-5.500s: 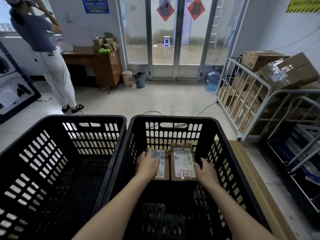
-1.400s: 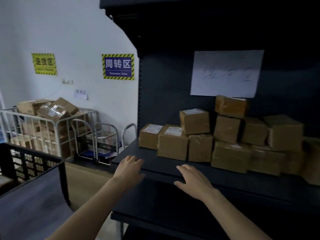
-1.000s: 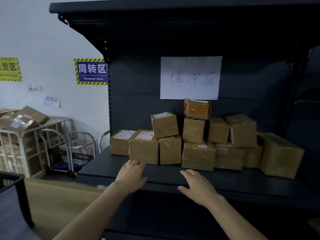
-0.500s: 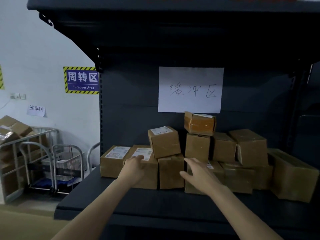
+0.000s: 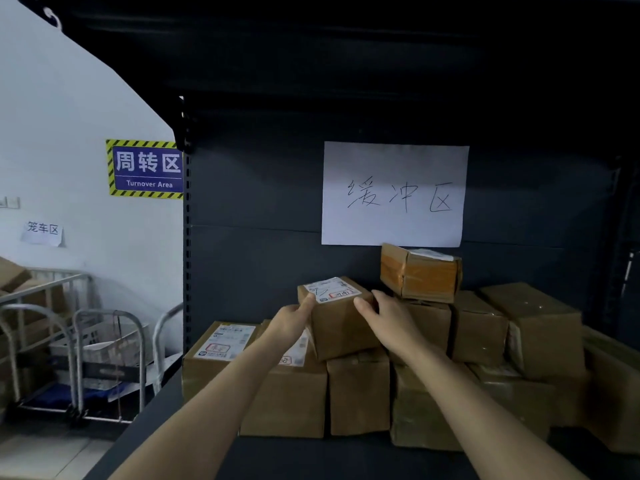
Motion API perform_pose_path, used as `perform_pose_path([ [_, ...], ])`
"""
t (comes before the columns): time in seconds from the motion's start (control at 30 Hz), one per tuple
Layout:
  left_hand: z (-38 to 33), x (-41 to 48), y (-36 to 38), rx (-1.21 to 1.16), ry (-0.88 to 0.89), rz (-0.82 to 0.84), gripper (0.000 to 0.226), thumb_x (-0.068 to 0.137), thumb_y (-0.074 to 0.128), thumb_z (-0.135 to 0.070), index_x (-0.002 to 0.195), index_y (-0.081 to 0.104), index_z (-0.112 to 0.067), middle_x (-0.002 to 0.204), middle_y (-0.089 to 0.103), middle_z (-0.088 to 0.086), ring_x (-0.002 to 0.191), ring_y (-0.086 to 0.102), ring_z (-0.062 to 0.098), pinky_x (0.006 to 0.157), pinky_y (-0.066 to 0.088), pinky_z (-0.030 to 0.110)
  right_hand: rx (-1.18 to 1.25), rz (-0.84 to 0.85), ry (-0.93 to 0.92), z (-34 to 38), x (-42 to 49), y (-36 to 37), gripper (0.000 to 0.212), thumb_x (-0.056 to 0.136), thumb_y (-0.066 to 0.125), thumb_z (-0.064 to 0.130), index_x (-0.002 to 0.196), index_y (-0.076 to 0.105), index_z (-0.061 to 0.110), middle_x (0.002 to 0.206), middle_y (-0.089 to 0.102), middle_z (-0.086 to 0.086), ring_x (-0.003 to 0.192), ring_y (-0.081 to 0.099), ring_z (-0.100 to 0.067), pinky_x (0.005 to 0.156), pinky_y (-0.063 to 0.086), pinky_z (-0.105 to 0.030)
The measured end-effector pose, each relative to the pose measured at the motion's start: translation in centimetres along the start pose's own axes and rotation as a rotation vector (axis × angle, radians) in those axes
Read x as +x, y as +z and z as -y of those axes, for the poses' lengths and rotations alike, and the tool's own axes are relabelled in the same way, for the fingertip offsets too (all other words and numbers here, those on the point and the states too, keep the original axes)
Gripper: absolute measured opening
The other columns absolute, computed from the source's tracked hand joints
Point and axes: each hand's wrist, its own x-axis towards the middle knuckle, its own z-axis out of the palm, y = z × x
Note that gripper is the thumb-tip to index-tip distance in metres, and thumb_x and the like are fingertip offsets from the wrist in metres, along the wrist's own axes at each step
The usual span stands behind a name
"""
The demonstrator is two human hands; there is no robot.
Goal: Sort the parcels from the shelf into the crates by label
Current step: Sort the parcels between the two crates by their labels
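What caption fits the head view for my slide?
Left hand and right hand grip a labelled parcel atop the stack on the dark shelf.

Rightmost box point(image 5: 620, 393) blurred, cut by edge

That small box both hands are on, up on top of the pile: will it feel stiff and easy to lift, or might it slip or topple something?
The box looks stiff: its cardboard edges are square, so it should hold its shape. It is probably light, being small enough for the left hand and right hand to span. Shiny tape may make it a bit slippery. It rests on lower boxes, so lifting straight up seems safest.
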Motion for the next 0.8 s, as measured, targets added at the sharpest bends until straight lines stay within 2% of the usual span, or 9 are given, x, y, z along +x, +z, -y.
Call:
perform_pose_path([
  [0.07, 0.0, 0.2, 0.4, -0.075, -0.055, 0.040, 0.060, 0.095, 0.037, -0.050, 0.134, 0.044, -0.004, 0.128, 0.053, 0.010, 0.119, 0.050, 0.026, 0.100, 0.039, 0.035, 0.037, 0.000, 0.016, 0.1, 0.3, 0.5, 0.062, 0.095, 0.036, 0.050, 0.143, 0.030, 0.012, 0.145, 0.041, -0.007, 0.132, 0.039, -0.022, 0.106, 0.034, -0.033],
  [0.17, -0.2, 0.0, 0.7, -0.180, -0.055, 0.057, 0.049, 0.097, 0.038, -0.040, 0.132, 0.047, -0.006, 0.115, 0.057, 0.007, 0.106, 0.054, 0.022, 0.093, 0.042, 0.034, 0.068, -0.036, -0.005, 0.1, -0.1, 0.8, 0.049, 0.097, 0.036, 0.043, 0.135, 0.039, 0.012, 0.133, 0.052, -0.007, 0.119, 0.050, -0.020, 0.090, 0.041, -0.027],
  [0.23, -0.3, -0.7, 0.9, -0.230, -0.015, 0.036, 0.045, 0.098, 0.038, -0.034, 0.135, 0.043, -0.009, 0.124, 0.057, 0.007, 0.104, 0.053, 0.018, 0.091, 0.043, 0.032, 0.104, -0.072, -0.039, 0.1, -0.7, 0.9, 0.042, 0.097, 0.038, 0.039, 0.131, 0.043, 0.014, 0.128, 0.055, -0.006, 0.113, 0.054, -0.018, 0.082, 0.042, -0.024],
  [0.3, -0.5, -2.0, 1.0, -0.265, 0.065, 0.019, 0.043, 0.099, 0.038, -0.031, 0.139, 0.038, -0.014, 0.132, 0.053, 0.006, 0.104, 0.051, 0.014, 0.086, 0.042, 0.025, 0.146, -0.108, -0.072, 0.0, -1.6, 0.8, 0.041, 0.097, 0.041, 0.035, 0.132, 0.041, 0.014, 0.130, 0.054, -0.006, 0.114, 0.054, -0.018, 0.081, 0.042, -0.021],
  [0.43, -0.3, -5.1, 1.2, -0.258, 0.244, 0.004, 0.042, 0.099, 0.041, -0.023, 0.140, 0.032, -0.025, 0.128, 0.052, -0.005, 0.109, 0.046, 0.007, 0.090, 0.035, 0.022, 0.206, -0.132, -0.142, 0.0, -4.0, 0.5, 0.047, 0.096, 0.045, 0.030, 0.139, 0.035, 0.015, 0.136, 0.049, -0.002, 0.122, 0.047, -0.013, 0.087, 0.035, -0.016],
  [0.57, 0.7, -7.9, 1.6, -0.235, 0.313, -0.002, 0.053, 0.096, 0.046, -0.012, 0.143, 0.027, -0.025, 0.124, 0.052, -0.011, 0.117, 0.047, 0.006, 0.084, 0.042, 0.016, 0.234, -0.114, -0.201, -1.0, -7.0, 0.0, 0.052, 0.094, 0.050, 0.025, 0.142, 0.031, 0.016, 0.137, 0.044, 0.002, 0.115, 0.035, 0.001, 0.095, 0.030, -0.015],
  [0.7, 2.3, -10.7, 2.3, -0.190, 0.359, 0.009, 0.055, 0.092, 0.052, -0.005, 0.135, 0.033, -0.034, 0.121, 0.054, -0.020, 0.121, 0.049, 0.004, 0.101, 0.044, 0.027, 0.252, -0.078, -0.228, -2.9, -10.2, 0.1, 0.056, 0.091, 0.055, 0.026, 0.142, 0.032, 0.019, 0.138, 0.043, 0.004, 0.127, 0.039, -0.009, 0.105, 0.034, -0.025],
  [0.8, 3.6, -12.8, 2.7, -0.161, 0.366, 0.014, 0.059, 0.090, 0.054, -0.002, 0.130, 0.033, -0.040, 0.123, 0.053, -0.023, 0.119, 0.049, -0.003, 0.100, 0.043, 0.022, 0.235, -0.056, -0.217, -3.8, -12.1, 0.3, 0.063, 0.090, 0.057, 0.025, 0.144, 0.028, 0.015, 0.139, 0.040, 0.002, 0.129, 0.037, -0.011, 0.103, 0.031, -0.021],
])
